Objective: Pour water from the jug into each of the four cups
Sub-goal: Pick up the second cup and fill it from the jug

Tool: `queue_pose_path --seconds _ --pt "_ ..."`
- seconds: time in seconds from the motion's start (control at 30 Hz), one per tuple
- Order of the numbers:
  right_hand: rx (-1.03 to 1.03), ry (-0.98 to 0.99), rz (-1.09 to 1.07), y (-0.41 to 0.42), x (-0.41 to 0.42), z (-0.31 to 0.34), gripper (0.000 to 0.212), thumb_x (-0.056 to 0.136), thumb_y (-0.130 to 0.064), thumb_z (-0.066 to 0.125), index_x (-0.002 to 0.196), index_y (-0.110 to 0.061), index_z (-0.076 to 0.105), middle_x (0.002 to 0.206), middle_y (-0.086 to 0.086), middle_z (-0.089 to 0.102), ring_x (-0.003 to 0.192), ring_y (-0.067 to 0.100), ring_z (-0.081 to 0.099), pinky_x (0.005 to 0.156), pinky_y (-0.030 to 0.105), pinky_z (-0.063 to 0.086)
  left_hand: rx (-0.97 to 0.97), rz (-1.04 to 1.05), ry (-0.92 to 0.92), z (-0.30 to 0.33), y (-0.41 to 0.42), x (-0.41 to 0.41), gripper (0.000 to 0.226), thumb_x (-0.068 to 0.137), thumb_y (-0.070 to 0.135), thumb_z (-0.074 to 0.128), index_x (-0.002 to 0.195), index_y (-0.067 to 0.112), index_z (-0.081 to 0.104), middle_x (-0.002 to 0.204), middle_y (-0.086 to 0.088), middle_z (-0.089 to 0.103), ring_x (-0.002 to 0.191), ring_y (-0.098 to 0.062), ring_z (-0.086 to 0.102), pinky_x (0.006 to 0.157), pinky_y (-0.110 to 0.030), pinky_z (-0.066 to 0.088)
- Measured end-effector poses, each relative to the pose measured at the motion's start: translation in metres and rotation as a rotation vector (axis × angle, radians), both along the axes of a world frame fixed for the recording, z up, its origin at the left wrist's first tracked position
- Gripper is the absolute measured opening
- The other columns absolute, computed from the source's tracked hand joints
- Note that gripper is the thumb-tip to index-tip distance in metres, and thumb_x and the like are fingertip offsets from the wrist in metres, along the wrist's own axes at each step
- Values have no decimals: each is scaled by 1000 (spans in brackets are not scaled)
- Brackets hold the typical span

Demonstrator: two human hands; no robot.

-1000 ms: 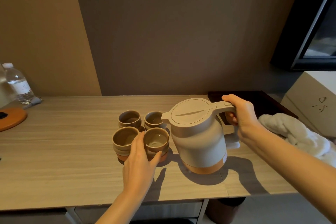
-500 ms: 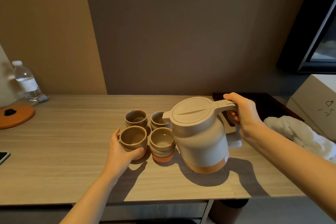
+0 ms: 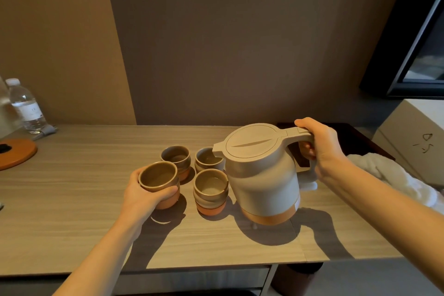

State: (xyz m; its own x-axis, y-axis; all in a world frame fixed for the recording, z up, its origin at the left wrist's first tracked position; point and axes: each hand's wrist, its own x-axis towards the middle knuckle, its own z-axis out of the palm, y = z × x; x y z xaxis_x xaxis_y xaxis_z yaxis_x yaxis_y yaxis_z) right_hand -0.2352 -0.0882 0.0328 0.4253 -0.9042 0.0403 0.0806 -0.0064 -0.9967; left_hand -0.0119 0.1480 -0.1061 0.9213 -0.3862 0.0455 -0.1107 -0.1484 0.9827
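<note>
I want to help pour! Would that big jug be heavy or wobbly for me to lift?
Probably heavy: the jug is far bigger than the cups. It likely won't bend; its body looks hard. The right hand grips only its side handle, so it may tip forward.

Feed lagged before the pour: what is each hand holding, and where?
Left hand grips the front-left cup around its side wall. Right hand holds the jug by its handle.
</note>
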Motion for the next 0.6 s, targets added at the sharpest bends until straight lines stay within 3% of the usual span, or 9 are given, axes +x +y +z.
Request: queue_pose_path --seconds 0.27,0.43,0.6 --pt "19 -86 1 -1 2 18 32 79 -25 64 50 -17 52 42 -8 50 33 5 37 33 14 28 -61 -24 -89 46 -1 -3 85 57 20 93 127 28 46 116 4 55 108 -17 53 69 -24 46" --pt "-22 -83 11 0 5 30 32 78 -27 64 49 -19 52 45 -7 51 38 5 40 38 14 32 -1 -101 -180 58 -14 -12 85 55 19 95 121 32 44 106 16 54 102 -10 52 68 -20 45" --pt "-37 -40 40 3 6 36 32 80 -28 63 50 -20 53 44 -10 53 40 4 45 47 19 34 95 -186 -278 62 -22 -15 88 50 28 97 121 36 45 116 10 56 107 -11 53 77 -27 49"
